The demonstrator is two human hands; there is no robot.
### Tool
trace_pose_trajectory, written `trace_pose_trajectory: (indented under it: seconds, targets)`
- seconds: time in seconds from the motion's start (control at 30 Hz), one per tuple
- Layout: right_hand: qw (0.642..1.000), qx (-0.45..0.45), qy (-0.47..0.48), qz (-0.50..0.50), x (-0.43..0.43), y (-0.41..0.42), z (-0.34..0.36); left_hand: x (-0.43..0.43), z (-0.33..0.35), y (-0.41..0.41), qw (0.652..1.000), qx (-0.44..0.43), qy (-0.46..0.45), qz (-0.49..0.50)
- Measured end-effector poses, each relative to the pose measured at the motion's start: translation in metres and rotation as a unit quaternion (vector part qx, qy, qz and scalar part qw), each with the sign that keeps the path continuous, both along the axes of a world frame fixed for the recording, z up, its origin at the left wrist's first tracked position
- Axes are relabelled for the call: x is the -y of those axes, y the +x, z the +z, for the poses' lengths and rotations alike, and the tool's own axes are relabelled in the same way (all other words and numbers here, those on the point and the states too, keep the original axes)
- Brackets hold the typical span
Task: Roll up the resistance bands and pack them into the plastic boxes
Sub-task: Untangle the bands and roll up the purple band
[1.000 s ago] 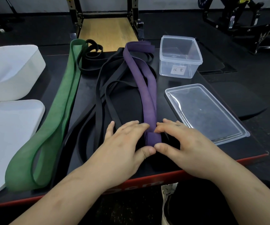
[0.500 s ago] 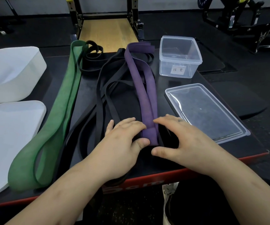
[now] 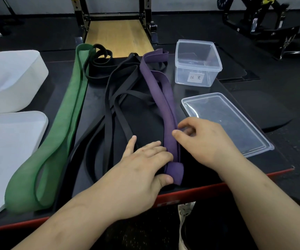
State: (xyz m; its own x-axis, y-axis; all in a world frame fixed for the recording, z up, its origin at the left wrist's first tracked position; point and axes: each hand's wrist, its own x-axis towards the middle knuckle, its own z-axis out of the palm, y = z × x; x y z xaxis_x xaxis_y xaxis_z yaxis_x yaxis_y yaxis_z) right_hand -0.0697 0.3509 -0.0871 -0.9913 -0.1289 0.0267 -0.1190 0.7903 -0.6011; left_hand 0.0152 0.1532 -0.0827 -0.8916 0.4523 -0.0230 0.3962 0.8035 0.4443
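Observation:
A purple resistance band (image 3: pixel 161 98) lies lengthwise on the black table (image 3: pixel 95 98), its near end folded over by the front edge. My left hand (image 3: pixel 142 168) lies beside that end, with thumb and forefinger pinching the fold. My right hand (image 3: pixel 203 141) is further up the band's right side, fingers curled, thumb and forefinger at its edge. A wide green band (image 3: pixel 62 123) lies on the left, and several black bands (image 3: pixel 113 105) are tangled between the two. A clear plastic box (image 3: pixel 198 64) with a label stands open at the back right, its lid (image 3: pixel 226 123) flat in front of it.
A white tub (image 3: pixel 10 82) and its white lid (image 3: pixel 7 150) sit on the left. The table's red front edge (image 3: pixel 253 177) runs close under my wrists. Gym racks and a wooden platform (image 3: pixel 118 37) stand behind on the dark floor. A shoe (image 3: pixel 185 224) shows below.
My right hand has left the band's near end and moved up along its right edge. The rolled end has loosened into a flat fold, which my left hand still holds.

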Motion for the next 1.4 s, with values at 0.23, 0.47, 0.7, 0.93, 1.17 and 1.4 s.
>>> trace_pose_trajectory:
  seconds: [0.23, 0.47, 0.7, 0.93, 1.17, 1.4]
  targets:
    - [0.999, 0.029, -0.004, -0.028, 0.01, -0.013, 0.001, 0.002, 0.0, -0.001, 1.0, -0.003, 0.009, -0.002]
    - [0.998, 0.03, -0.029, -0.038, 0.004, -0.013, -0.008, 0.002, -0.005, -0.002, 0.999, -0.01, 0.032, 0.005]
    - [0.999, 0.001, -0.033, -0.026, 0.004, -0.015, -0.011, -0.003, -0.005, 0.004, 0.998, -0.016, 0.059, 0.008]
    - [0.992, -0.013, -0.122, -0.018, 0.006, -0.01, -0.008, -0.003, -0.008, 0.006, 0.998, -0.026, 0.063, 0.012]
    - [0.997, -0.033, -0.073, 0.011, 0.008, -0.012, -0.014, -0.006, -0.009, 0.004, 0.998, -0.022, 0.06, 0.006]
    - [0.996, -0.059, 0.047, 0.055, 0.005, -0.015, -0.014, -0.007, -0.008, 0.004, 0.998, -0.01, 0.06, 0.014]
